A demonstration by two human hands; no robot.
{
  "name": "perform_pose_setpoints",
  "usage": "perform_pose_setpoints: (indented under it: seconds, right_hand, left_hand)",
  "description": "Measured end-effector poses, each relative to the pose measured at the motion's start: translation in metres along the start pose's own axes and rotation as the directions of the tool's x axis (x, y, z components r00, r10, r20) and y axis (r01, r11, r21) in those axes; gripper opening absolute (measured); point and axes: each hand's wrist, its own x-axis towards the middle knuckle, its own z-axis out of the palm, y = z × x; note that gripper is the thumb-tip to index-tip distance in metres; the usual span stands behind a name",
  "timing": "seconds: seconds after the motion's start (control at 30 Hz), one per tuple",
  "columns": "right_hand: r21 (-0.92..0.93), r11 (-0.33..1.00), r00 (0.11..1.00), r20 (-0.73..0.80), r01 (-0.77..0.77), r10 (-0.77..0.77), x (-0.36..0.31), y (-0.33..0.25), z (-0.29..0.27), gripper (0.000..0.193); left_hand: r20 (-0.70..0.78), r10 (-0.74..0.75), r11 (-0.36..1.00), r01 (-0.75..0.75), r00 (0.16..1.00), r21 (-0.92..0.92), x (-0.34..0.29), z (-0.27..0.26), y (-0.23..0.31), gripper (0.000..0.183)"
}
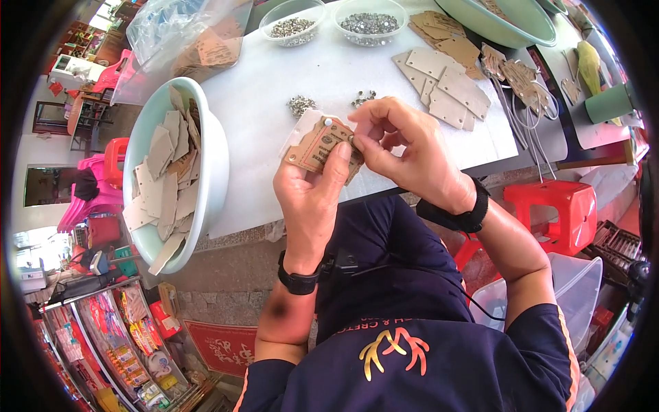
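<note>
My left hand [312,196] is closed on a brown printed cardboard piece [317,145], thumb on its face, above the near part of the white tabletop. A round silver fastener sits at the card's top edge, and a ringed hole shows at its lower left corner. Thumb and forefinger of my right hand [412,154] pinch together at the card's right edge; whatever is between them is too small to make out. Just beyond the card lie two small heaps of metal fasteners, one on the left [301,105] and one on the right [364,98], partly behind my right hand.
A pale basin [218,165] of cardboard pieces stands on the left. Two clear tubs of metal parts [292,29] [371,24] are at the back. Stacked grey cards [446,86] lie right, near a green basin [511,27]. A red stool [555,206] stands beyond my right arm.
</note>
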Motion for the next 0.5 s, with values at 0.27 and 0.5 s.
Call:
perform_pose_setpoints:
  seconds: [0.27,0.5]
  right_hand:
    - [-0.379,0.818,0.889,0.029,0.433,-0.457,0.002,0.007,-0.003,0.022]
    - [-0.067,0.99,0.99,-0.066,0.121,-0.126,-0.002,0.01,0.0,0.013]
  left_hand:
    - [-0.009,-0.022,0.999,0.021,1.0,-0.043,0.002,-0.001,-0.006,0.027]
    - [-0.048,-0.017,0.999,0.015,0.999,-0.038,0.001,0.002,-0.006,0.025]
